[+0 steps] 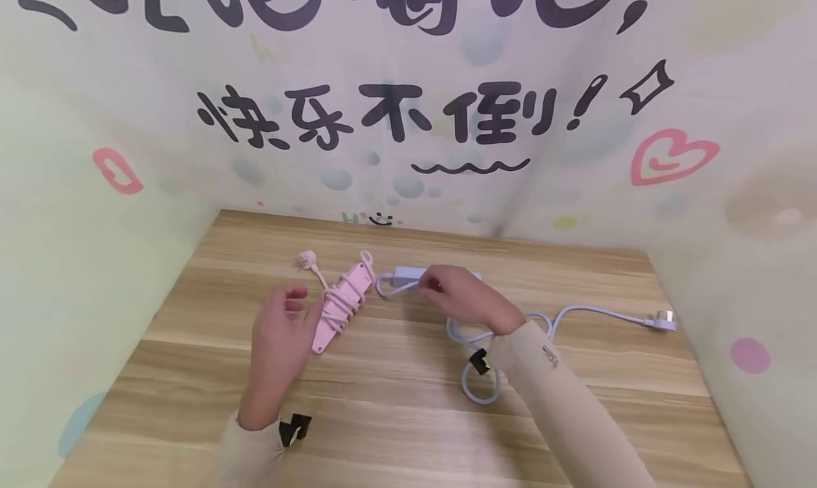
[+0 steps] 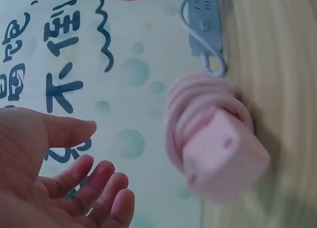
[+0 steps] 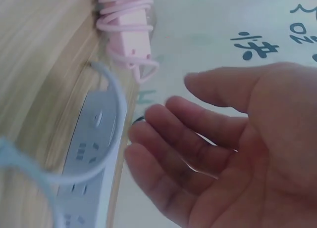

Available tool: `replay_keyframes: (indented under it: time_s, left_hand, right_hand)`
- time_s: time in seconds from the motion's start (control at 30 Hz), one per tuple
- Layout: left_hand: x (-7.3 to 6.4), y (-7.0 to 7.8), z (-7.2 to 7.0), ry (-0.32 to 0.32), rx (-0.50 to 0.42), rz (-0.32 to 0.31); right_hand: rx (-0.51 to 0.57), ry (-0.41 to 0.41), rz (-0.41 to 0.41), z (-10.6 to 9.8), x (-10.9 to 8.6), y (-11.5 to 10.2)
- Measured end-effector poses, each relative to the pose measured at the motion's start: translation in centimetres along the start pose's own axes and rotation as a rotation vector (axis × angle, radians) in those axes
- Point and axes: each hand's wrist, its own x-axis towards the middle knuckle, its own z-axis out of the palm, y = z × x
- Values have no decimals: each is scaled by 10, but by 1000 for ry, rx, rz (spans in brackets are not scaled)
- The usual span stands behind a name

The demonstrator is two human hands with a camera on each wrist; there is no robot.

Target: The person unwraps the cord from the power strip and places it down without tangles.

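Note:
A pink power strip (image 1: 347, 296) with its cord wound around it lies slanted on the table, its plug (image 1: 307, 259) at the upper left. My left hand (image 1: 281, 339) is beside it, fingers spread and loosely bent, holding nothing; the left wrist view shows a gap between this hand (image 2: 74, 173) and the strip (image 2: 218, 154). Over a light blue power strip (image 1: 406, 275) hovers my right hand (image 1: 466, 296), partly hiding it. In the right wrist view this hand (image 3: 213, 139) has relaxed, empty fingers, with the blue strip (image 3: 89, 139) alongside.
The blue strip's loose cord (image 1: 481, 401) loops over the wood-grain table (image 1: 389, 438) and runs right to a plug (image 1: 664, 320) near the right edge. A pale printed backdrop (image 1: 319, 183) with dark lettering rises behind and at both sides.

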Motion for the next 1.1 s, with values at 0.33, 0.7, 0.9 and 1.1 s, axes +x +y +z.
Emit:
replay_keyframes:
  time_s: [0.33, 0.7, 0.9, 1.1]
  left_hand:
    - [-12, -32, 4, -54, 190, -24]
    - [-12, -43, 13, -151, 265, -44]
    - [-13, -47, 17, -158, 307, -6]
    - [-12, -50, 15, -104, 315, 78]
  right_hand:
    - [-38, 20, 59, 25, 57, -19]
    - [-216, -3, 127, 55, 88, -15]
    - [-251, -25, 120, 68, 93, -18]
    - [-272, -25, 111, 72, 95, -22]
